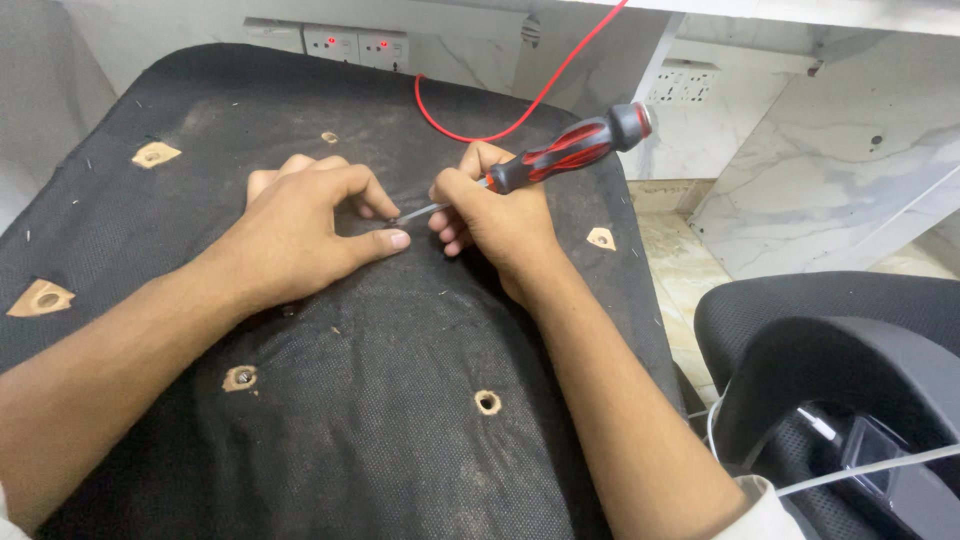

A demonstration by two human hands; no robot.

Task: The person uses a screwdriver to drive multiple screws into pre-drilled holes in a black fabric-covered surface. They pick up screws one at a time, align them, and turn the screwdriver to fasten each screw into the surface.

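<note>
Your right hand [495, 220] is closed around the red-and-black handle of a screwdriver [560, 152], gripping low, near where handle meets shaft, while your left hand [305, 225] lies curled on the dusty black fabric underside of a chair seat [400, 400], thumb stretched out toward the tool's tip and holding nothing. The screwdriver's long axis slants from upper right, where the grey cap points at the wall sockets [355, 44], down to lower left, its thin metal shaft ending in the small gap between your two hands. That tip lies just left of your right fingers and just beside your left thumb and forefinger; both hands crowd it about equally, and what it bears on is hidden by the fingers. The fabric is scuffed and pierced by several holes showing pale wood [487, 401]. A red wire [470, 125] loops over the seat's far edge, and a second chair [850, 380] sits at lower right.
</note>
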